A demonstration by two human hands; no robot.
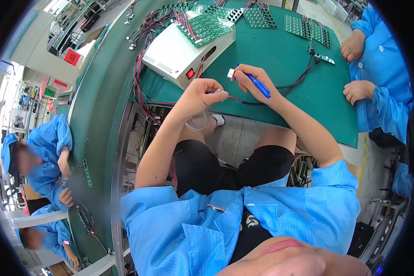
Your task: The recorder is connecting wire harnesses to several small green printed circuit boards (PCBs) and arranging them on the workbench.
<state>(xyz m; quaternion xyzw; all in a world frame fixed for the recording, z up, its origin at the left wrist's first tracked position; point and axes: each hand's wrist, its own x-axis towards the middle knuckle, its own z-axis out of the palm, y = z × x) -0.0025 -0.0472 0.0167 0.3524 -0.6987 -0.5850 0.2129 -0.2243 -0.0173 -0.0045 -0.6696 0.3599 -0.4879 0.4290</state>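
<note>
Small-part handling, apparently, is going on above the table's (326, 101) near edge, calling next for steady alignment.
Toward the left edge one white box (170, 48) is sitting; one left hand (198, 95) is pinching one unclear piece (220, 90); apart, one right hand (261, 75) is gripping one white connector (231, 73) and one blue pen (261, 87).

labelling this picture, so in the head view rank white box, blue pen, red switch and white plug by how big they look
1. White box
2. Blue pen
3. Red switch and white plug: too alike to rank
</note>
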